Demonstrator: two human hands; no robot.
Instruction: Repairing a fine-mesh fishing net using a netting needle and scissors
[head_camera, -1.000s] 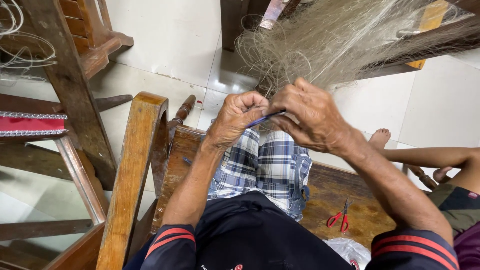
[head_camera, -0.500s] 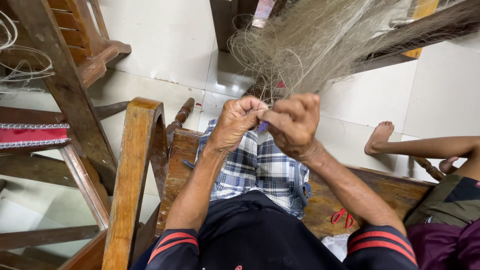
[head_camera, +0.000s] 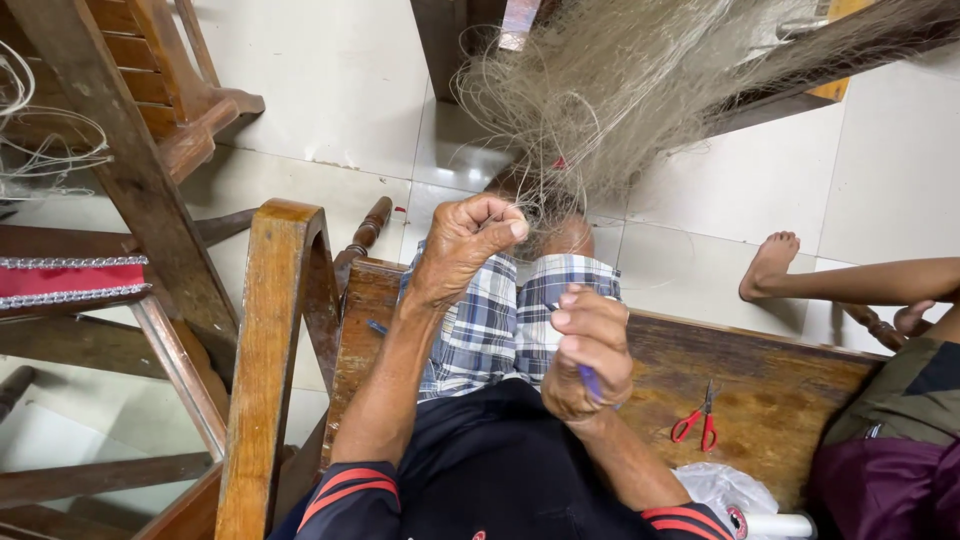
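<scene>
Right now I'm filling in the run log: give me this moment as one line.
left hand: pinching pale fibre bundle | right hand: gripping blue tool over lap | red scissors: on wooden bench

At the centre of the frame your left hand (head_camera: 468, 245) is raised into the lower end of the fibre bundle (head_camera: 640, 90), which hangs from the upper right, while your right hand (head_camera: 590, 350) sits lower and to the right, over your lap. The bench (head_camera: 770, 390) runs to the right beneath you, with the scissors (head_camera: 697, 425) lying on it at lower right and another person's foot (head_camera: 770, 262) above them on the floor. A wooden frame (head_camera: 270, 340) stands just left of your left arm.
</scene>
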